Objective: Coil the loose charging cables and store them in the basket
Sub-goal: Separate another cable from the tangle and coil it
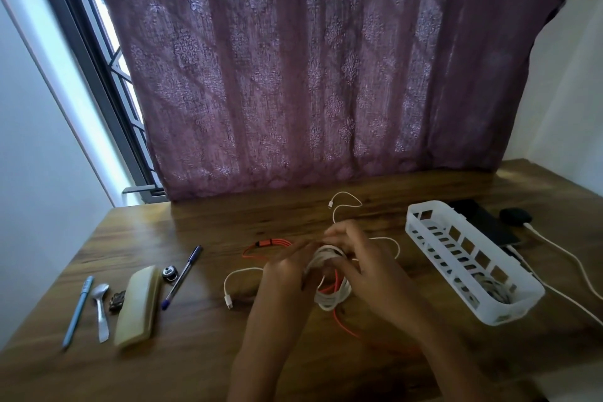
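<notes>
Both hands meet just left of the basket (421, 215). The left hand (287, 268) curls round the white cable coil (329, 299), a grip that keeps its loops from springing apart. The right hand (368, 261), smeared by motion blur, seems to pinch the coil's top, as one would to lay on the next turn. That coil sits between them over the counter (195, 362) in several thick, even loops, and its loose tail (346, 202) snakes away behind. An orange cable (270, 243) lies uncoiled farther from the basket, one strand showing through the white loops.
</notes>
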The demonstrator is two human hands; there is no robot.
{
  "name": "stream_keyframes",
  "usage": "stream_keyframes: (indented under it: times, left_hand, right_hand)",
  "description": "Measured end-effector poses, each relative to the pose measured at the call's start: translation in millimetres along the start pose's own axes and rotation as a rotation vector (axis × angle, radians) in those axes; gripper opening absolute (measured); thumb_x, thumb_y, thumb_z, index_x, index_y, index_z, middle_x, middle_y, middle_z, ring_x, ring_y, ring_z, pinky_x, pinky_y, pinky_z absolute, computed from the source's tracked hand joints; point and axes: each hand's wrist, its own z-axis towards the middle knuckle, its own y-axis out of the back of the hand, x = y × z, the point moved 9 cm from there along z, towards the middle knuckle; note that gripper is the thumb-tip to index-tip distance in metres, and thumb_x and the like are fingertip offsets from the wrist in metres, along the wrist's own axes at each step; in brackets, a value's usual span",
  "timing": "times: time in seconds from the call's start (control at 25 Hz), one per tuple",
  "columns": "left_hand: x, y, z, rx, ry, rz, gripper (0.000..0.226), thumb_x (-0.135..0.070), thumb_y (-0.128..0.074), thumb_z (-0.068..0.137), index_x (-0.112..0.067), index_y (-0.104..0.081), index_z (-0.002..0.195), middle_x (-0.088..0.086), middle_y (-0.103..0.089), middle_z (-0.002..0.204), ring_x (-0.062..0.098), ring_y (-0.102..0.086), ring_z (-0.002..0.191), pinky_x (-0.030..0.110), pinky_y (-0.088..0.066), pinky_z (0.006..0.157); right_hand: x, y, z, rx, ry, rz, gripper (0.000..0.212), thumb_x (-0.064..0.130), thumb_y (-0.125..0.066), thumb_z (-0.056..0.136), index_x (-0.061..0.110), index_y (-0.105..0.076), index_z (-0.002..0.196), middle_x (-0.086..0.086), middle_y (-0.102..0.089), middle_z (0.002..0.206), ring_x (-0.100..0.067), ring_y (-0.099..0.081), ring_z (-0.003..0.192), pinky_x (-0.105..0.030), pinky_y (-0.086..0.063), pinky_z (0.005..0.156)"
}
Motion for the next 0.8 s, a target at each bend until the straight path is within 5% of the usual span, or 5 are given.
stream_keyframes:
  times: [0.2, 0.36, 0.44, 0.68, 0.8]
  left_hand:
    - [18.0, -1.8, -9.2, -0.045, 0.363, -0.232, 0.031, -0.002, -0.061, 0.083, -0.033, -0.061, 0.082, -0.025, -0.062, 0.063, -0.015, -0.059, 0.073, 0.004, -0.043, 0.061]
    - [42.3, -9.4, -22.3, -0.169, 0.626, -0.569, 0.018, -0.003, -0.060, 0.085, -0.019, -0.067, 0.086, 0.000, -0.073, 0.078, 0.012, -0.069, 0.074, 0.030, -0.056, 0.069]
    - [49.6, -17.8, -30.4, -0.230, 0.749, -0.758, 0.014, -0.002, -0.058, 0.085, -0.012, -0.067, 0.088, 0.003, -0.074, 0.076, 0.015, -0.070, 0.071, 0.028, -0.056, 0.062]
    - [55.8, -15.8, -34.1, -0.369, 0.802, -0.807, 0.013, -0.002, -0.060, 0.084, -0.011, -0.068, 0.089, 0.007, -0.074, 0.078, 0.019, -0.070, 0.074, 0.031, -0.055, 0.065]
    - [52.7, -19.7, -29.9, -0.312, 0.747, -0.797, 0.017, -0.003, -0.059, 0.084, -0.017, -0.068, 0.085, 0.005, -0.074, 0.078, 0.019, -0.070, 0.075, 0.033, -0.054, 0.067]
  right_hand:
    - [2.8, 11.7, 2.4, -0.091, 0.102, -0.091, 0.017, 0.024, -0.058, 0.088, 0.033, -0.052, 0.101, 0.020, -0.061, 0.099, 0.008, -0.056, 0.095, -0.010, -0.048, 0.074]
    - [1.1, 27.6, -4.4, -0.334, 0.175, -0.150, 0.012, 0.031, -0.065, 0.078, 0.024, -0.055, 0.077, 0.017, -0.058, 0.097, 0.005, -0.057, 0.084, -0.013, -0.050, 0.066]
    - [2.6, 30.1, -11.7, -0.418, 0.183, -0.223, 0.009, 0.025, -0.069, 0.077, 0.018, -0.063, 0.078, 0.015, -0.053, 0.099, 0.002, -0.055, 0.082, -0.016, -0.051, 0.064]
    - [3.8, 7.5, -19.9, -0.249, 0.049, -0.201, 0.028, 0.034, -0.057, 0.087, 0.025, -0.064, 0.113, 0.011, -0.047, 0.090, -0.005, -0.054, 0.076, -0.020, -0.052, 0.064]
    - [-6.6, 4.0, -12.6, -0.192, -0.084, -0.129, 0.019, 0.030, -0.062, 0.086, 0.024, -0.068, 0.103, 0.010, -0.050, 0.087, -0.002, -0.054, 0.076, -0.013, -0.049, 0.064]
